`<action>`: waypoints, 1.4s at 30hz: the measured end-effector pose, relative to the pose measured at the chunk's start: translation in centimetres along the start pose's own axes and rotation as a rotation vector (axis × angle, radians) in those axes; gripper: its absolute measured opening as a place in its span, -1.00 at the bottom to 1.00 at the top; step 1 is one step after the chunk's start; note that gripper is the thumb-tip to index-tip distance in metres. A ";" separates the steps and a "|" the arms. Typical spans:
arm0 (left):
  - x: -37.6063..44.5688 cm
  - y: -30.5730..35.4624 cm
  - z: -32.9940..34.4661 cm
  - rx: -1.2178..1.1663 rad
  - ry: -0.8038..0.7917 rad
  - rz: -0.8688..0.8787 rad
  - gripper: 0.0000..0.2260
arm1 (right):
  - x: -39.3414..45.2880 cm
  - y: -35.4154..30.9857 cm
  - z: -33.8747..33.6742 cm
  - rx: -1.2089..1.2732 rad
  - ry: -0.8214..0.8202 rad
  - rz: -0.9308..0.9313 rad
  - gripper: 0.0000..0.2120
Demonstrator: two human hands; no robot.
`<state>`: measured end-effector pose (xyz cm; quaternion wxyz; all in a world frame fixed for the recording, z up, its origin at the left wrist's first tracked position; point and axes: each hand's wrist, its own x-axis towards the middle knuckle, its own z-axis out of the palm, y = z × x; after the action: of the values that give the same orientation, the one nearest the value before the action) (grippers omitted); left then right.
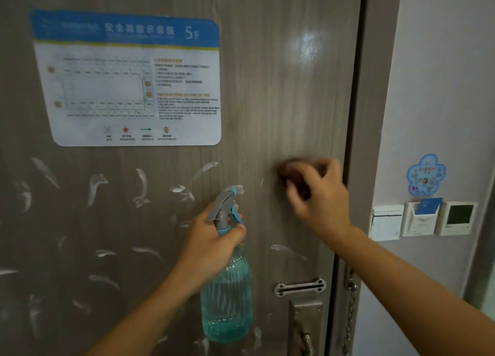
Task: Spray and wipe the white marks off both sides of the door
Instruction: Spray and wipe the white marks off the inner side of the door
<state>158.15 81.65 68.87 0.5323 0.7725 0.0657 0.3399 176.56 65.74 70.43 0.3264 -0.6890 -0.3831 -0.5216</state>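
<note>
The door point(267, 101) carried white marks point(139, 187) left of and below the right grip point(318, 195), which pressed a dark cloth point(294, 173) to it. A "5F" evacuation poster point(128, 80) hung above the left grip point(214, 238), clamped on a bottle point(227, 296). A latch point(300, 287) sat below.

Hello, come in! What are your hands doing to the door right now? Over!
Left hand grips spray bottle. Right hand presses brown cloth on door. White marks remain. Nothing blocking.
</note>
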 end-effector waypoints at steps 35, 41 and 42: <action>-0.4 -2.4 -4.3 0.066 0.020 0.027 -0.91 | 3.3 -4.5 3.5 -0.142 0.076 0.092 -0.59; -0.8 -2.4 -4.7 0.033 0.080 0.093 -0.89 | -0.6 -3.9 3.5 -0.196 -0.041 0.006 -0.55; -0.7 -2.4 -4.8 0.028 0.082 0.101 -0.89 | -0.5 -3.9 3.4 -0.191 -0.052 0.017 -0.56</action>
<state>155.42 86.08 67.47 0.5005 0.7676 0.0533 0.3968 174.72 70.46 69.27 0.2535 -0.7335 -0.3339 -0.5351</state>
